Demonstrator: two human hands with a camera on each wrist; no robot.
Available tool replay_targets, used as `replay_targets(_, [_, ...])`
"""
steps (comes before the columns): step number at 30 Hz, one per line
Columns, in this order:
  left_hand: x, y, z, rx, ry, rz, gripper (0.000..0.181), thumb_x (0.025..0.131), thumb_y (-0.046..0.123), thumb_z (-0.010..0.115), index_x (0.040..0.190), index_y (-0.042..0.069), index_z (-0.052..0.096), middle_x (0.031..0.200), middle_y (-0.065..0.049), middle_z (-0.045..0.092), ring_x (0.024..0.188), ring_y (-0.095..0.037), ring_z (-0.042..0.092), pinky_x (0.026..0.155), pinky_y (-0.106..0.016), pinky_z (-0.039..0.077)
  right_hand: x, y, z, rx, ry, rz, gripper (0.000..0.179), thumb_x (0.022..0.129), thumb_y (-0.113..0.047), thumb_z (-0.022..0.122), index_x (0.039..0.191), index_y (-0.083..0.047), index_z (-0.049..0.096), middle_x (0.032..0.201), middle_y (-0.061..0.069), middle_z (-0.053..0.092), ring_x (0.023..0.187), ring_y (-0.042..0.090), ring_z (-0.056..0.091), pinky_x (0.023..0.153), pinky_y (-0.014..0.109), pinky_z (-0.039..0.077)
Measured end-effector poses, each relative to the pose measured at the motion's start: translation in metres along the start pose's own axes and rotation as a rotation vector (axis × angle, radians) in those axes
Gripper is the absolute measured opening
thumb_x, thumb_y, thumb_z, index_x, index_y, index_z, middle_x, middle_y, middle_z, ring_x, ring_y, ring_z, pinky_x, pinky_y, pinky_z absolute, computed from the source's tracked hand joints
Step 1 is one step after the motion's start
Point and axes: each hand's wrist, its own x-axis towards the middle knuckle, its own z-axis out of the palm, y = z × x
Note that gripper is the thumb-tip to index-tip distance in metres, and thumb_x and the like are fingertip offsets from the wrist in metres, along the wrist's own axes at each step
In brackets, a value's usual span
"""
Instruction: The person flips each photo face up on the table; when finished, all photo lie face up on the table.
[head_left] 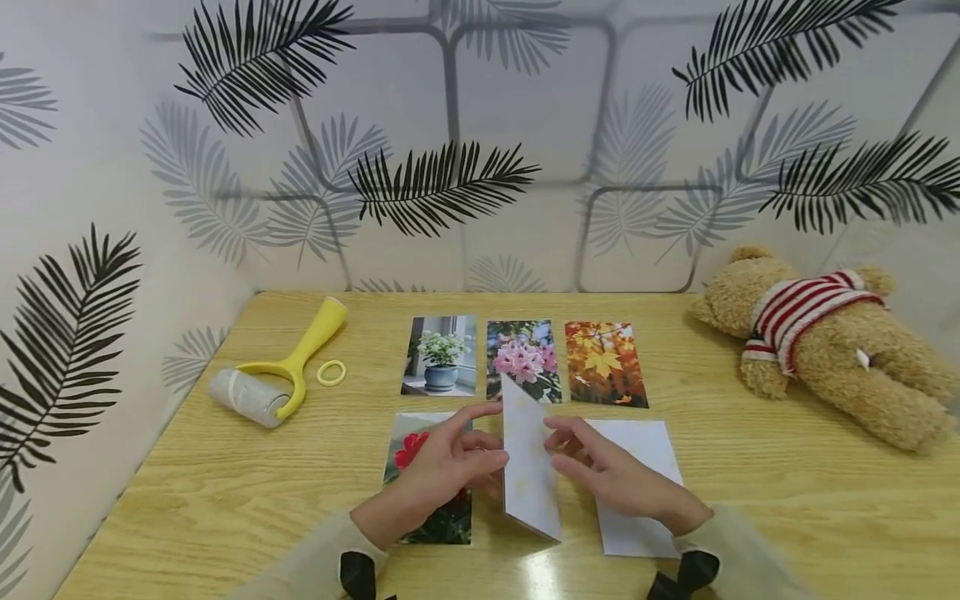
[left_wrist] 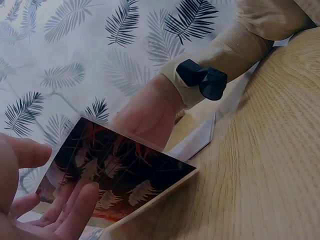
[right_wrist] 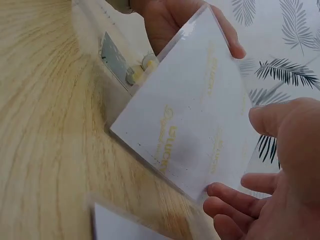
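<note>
One left hand [head_left: 444, 461], one right hand [head_left: 617, 477], palms facing inward beside a standing card [head_left: 528, 467], each grip loosely apart

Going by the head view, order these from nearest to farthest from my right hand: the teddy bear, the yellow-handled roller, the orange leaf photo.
From your right hand:
1. Orange leaf photo, just beyond it.
2. Teddy bear, off to its right.
3. Yellow-handled roller, far over on the left.

On the table [head_left: 817, 517] around the held card [head_left: 529, 467]: roller [head_left: 294, 365], ten o'clock; plant photo [head_left: 440, 356], eleven; blossom photo [head_left: 525, 358], twelve; leaf photo [head_left: 606, 364], one; bear [head_left: 832, 337], two; other card [head_left: 633, 535], three; flower photo [head_left: 435, 529], nine.
</note>
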Motion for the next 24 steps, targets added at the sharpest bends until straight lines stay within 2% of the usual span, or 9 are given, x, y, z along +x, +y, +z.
replay_targets(5, [0.004, -0.001, -0.002, 0.03, -0.1, 0.041, 0.054, 0.098, 0.013, 0.055, 0.148, 0.012, 0.034, 0.122, -0.024, 0.059, 0.088, -0.018, 0.065, 0.081, -0.039, 0.056, -0.005, -0.004, -0.003, 0.042, -0.024, 0.017, 0.053, 0.105, -0.021, 0.039, 0.15, -0.002, 0.017, 0.131, 0.019, 0.052, 0.112, 0.03, 0.052, 0.086, 0.028, 0.046])
replay_targets(9, [0.007, -0.003, -0.001, 0.045, -0.182, 0.063, 0.054, 0.1, 0.013, 0.052, 0.15, 0.01, 0.032, 0.13, -0.027, 0.054, 0.094, -0.023, 0.065, 0.084, -0.043, 0.055, -0.009, -0.006, -0.007, 0.122, -0.067, 0.008, 0.059, 0.106, -0.022, 0.036, 0.152, -0.001, 0.006, 0.133, 0.023, 0.05, 0.112, 0.033, 0.055, 0.091, 0.03, 0.047])
replay_targets(13, [0.007, -0.007, 0.004, 0.128, -0.219, 0.087, 0.059, 0.096, 0.009, 0.058, 0.15, 0.009, 0.032, 0.139, -0.026, 0.046, 0.102, -0.026, 0.064, 0.086, -0.036, 0.054, -0.011, -0.01, -0.009, 0.146, -0.09, 0.011, 0.061, 0.107, -0.023, 0.032, 0.153, -0.003, -0.002, 0.131, 0.025, 0.05, 0.104, 0.028, 0.059, 0.086, 0.032, 0.049])
replay_targets(16, [0.008, -0.011, 0.008, 0.187, -0.234, 0.122, 0.064, 0.092, 0.005, 0.062, 0.149, 0.009, 0.034, 0.144, -0.024, 0.039, 0.107, -0.032, 0.06, 0.085, -0.029, 0.053, -0.013, -0.013, -0.01, 0.139, -0.07, -0.007, 0.06, 0.107, -0.022, 0.028, 0.153, -0.006, -0.007, 0.128, 0.025, 0.052, 0.099, 0.026, 0.062, 0.078, 0.033, 0.051])
replay_targets(18, [0.009, -0.012, 0.01, 0.201, -0.25, 0.143, 0.066, 0.091, 0.002, 0.063, 0.149, 0.009, 0.034, 0.147, -0.022, 0.037, 0.109, -0.037, 0.057, 0.085, -0.028, 0.054, -0.015, -0.014, -0.012, 0.152, -0.055, -0.026, 0.06, 0.107, -0.021, 0.026, 0.153, -0.01, -0.011, 0.125, 0.027, 0.053, 0.096, 0.027, 0.063, 0.076, 0.035, 0.053])
replay_targets(21, [0.01, -0.011, 0.015, 0.241, -0.265, 0.16, 0.066, 0.09, 0.002, 0.064, 0.149, 0.013, 0.036, 0.149, -0.016, 0.035, 0.112, -0.036, 0.055, 0.086, -0.026, 0.052, -0.016, -0.015, -0.015, 0.155, -0.03, -0.053, 0.061, 0.107, -0.02, 0.025, 0.154, -0.015, -0.013, 0.122, 0.029, 0.054, 0.093, 0.027, 0.064, 0.074, 0.038, 0.054])
replay_targets(24, [0.01, -0.009, 0.018, 0.28, -0.286, 0.165, 0.066, 0.09, 0.003, 0.064, 0.149, 0.016, 0.036, 0.15, -0.012, 0.032, 0.115, -0.034, 0.053, 0.088, -0.025, 0.051, -0.018, -0.016, -0.017, 0.149, -0.01, -0.062, 0.063, 0.107, -0.018, 0.028, 0.154, -0.021, -0.013, 0.129, 0.03, 0.049, 0.089, 0.02, 0.062, 0.07, 0.037, 0.054])
